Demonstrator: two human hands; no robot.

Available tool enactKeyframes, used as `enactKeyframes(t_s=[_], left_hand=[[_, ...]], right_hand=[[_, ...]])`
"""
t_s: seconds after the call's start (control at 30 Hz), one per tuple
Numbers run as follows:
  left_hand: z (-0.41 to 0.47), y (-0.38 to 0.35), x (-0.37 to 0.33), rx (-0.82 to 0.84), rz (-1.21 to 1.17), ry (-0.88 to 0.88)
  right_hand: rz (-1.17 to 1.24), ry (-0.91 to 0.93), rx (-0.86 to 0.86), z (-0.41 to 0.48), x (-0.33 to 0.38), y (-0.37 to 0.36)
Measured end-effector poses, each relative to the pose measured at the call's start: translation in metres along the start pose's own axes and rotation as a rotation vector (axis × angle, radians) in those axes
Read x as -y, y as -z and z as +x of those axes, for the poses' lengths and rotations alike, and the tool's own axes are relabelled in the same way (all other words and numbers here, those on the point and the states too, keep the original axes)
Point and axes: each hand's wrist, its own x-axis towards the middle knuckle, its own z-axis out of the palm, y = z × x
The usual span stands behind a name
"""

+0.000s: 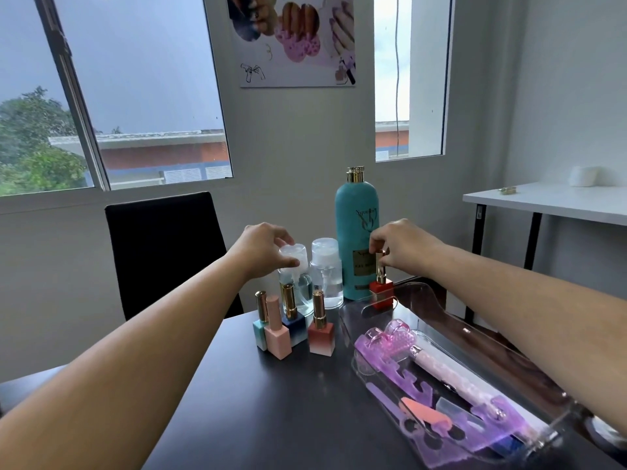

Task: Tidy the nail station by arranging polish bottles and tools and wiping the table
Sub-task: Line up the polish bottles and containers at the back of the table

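Dark laminate covers the bench [271,401], taken here with the person at 6 o'clock. Five polish bottles stand on it. Four cluster near its centre, close together: mint [260,332], pink [278,339], navy [294,325] and coral [321,339], all upright with gold or pink caps. The fifth, the red polish bottle [382,293], stands at about 1 o'clock by the far end of the clear tray [431,300]; whether it is inside or just behind the wall cannot be told. The right hand [403,245] has its fingers pinching that bottle's gold cap.

Two clear pump bottles stand side by side at 12 o'clock. The left hand [268,247] has its fingers curled over the cap of the left pump bottle [295,276]; the right pump bottle [326,273] is untouched. One tall teal bottle [356,228] rises just behind them.

The one tray runs from 1 to 4 o'clock. It holds overlapping purple toe separators [410,378], count unclear, one pink-handled brush [441,364], an orange buffer [424,410] and a lilac file [383,391].
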Motion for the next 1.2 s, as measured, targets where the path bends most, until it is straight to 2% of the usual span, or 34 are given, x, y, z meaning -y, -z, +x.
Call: enactKeyframes(t_s=[0.87,1.1,1.2], left_hand=[[-0.006,-0.004,0.003,0.000,0.004,-0.015],[-0.033,0.021,0.002,-0.077,-0.021,-0.101],[-0.050,0.029,-0.001,-0.028,-0.047,-0.119]], right_hand=[[0.009,-0.032,-0.010,0.006,-0.001,-0.003],[-0.030,0.079,-0.099,-0.003,0.035,0.016],[0.023,0.145,-0.066,-0.009,0.066,0.021]])
